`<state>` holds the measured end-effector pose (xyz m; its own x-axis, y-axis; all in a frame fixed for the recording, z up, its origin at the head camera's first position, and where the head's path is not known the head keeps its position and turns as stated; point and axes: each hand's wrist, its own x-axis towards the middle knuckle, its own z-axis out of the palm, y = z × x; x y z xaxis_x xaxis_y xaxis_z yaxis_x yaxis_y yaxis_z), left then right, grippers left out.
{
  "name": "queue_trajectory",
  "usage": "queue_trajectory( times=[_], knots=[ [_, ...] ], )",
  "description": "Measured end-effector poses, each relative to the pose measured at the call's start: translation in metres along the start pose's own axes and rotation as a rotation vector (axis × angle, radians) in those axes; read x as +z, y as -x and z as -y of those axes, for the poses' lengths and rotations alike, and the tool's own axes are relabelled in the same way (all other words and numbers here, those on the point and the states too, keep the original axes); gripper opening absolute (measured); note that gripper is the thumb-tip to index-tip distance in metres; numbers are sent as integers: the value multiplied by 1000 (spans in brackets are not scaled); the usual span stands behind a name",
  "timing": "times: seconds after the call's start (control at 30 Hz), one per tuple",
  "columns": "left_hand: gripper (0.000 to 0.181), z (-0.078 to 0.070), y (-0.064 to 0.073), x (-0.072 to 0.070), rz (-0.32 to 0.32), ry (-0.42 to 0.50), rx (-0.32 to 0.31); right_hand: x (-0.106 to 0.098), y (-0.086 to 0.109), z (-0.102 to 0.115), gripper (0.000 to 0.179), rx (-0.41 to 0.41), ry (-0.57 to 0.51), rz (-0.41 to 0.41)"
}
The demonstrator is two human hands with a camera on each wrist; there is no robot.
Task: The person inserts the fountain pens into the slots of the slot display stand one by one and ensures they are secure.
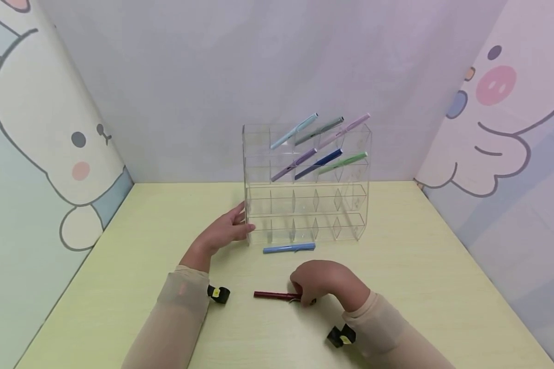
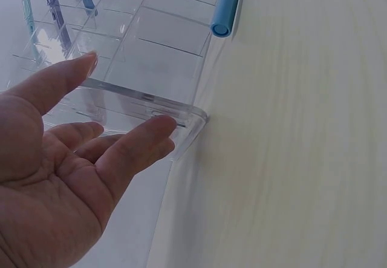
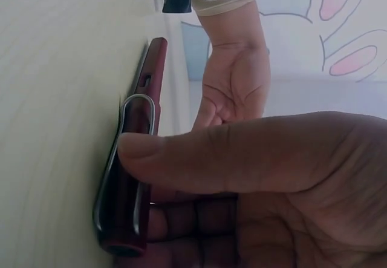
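Note:
A clear acrylic pen rack [image 1: 281,205] stands upright at the table's middle. My left hand [image 1: 223,233] touches its left side, thumb near the front edge; in the left wrist view the left hand's fingers [image 2: 136,150] lie fairly straight against the side panel. Nearer to me, my right hand [image 1: 320,282] pinches a dark red pen [image 1: 272,295] by its cap end, the pen lying along the table. The right wrist view shows the thumb over the metal clip of the red pen [image 3: 151,68]. Between rack and right hand lies a blue pen [image 1: 288,248].
The rack's upper tiers hold several slanted pens, among them a light blue pen [image 1: 295,130], a dark blue pen [image 1: 318,164] and a green pen [image 1: 343,163]. A pale wood-grain table [image 1: 120,256] lies beneath, with a plain curtain [image 1: 189,92] behind.

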<state>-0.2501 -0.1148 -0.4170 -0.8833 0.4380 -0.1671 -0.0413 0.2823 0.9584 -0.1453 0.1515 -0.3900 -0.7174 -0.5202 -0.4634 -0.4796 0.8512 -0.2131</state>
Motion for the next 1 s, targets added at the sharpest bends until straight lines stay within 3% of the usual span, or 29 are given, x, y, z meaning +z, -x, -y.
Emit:
queue_trajectory(
  times=[0.27,0.7,1.0],
  knots=[
    [88,0,1,0,-4,-10,-3,-11,4,-11,14,-38,-62,-28],
    [87,1,1,0,2,2,-1,-41,18,-39,6,-249,-330,-240],
    [86,1,0,0,11,6,14,-51,27,-55,5,-233,-445,-318]
  ],
)
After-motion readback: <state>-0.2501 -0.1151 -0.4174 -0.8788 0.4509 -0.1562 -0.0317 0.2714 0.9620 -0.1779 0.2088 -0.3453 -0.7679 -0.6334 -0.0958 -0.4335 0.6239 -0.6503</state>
